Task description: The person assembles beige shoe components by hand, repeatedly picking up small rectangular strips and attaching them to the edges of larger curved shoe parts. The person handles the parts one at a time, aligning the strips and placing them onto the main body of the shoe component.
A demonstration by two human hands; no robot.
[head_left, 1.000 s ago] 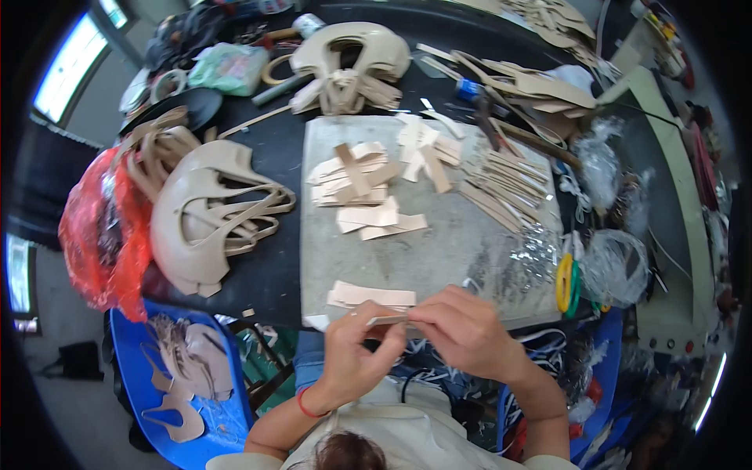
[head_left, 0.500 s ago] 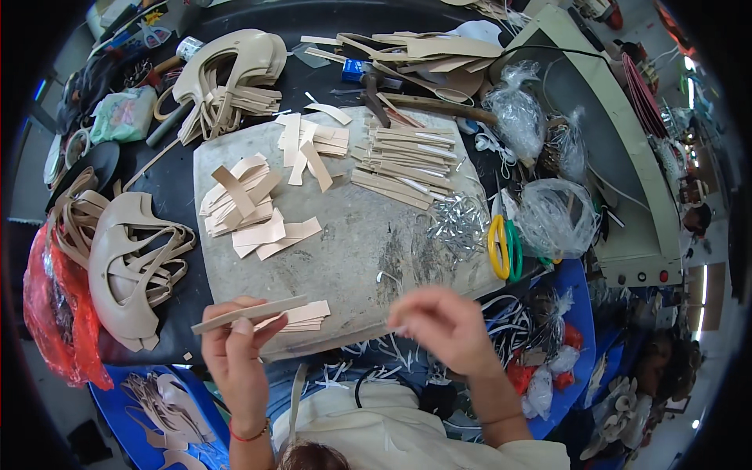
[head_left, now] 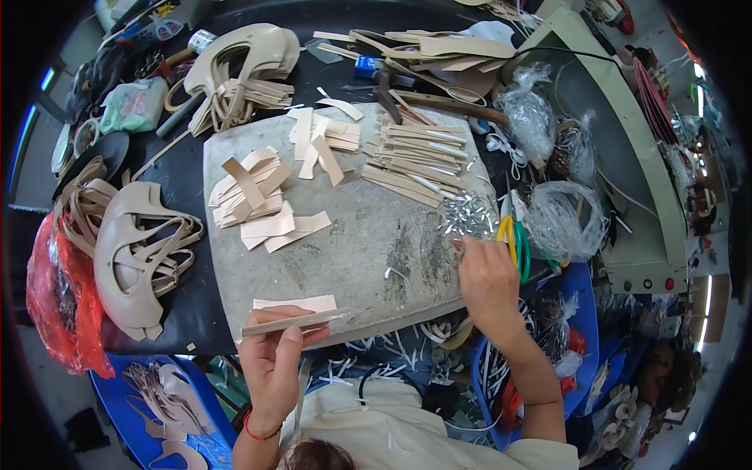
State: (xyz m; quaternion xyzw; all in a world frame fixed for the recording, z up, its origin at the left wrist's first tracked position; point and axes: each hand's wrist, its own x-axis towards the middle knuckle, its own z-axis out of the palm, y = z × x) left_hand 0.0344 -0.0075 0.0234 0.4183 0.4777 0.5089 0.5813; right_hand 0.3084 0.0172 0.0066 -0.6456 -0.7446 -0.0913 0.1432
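Bare forearms, no sleeves reaching the wrists. Thin red band around the wrist below the left hand (head_left: 274, 368). No ring, watch or glove visible on the right hand (head_left: 487, 283). Pale cream short-sleeved top across chest and shoulders at the lower edge. Dark hair just showing at the bottom rim.
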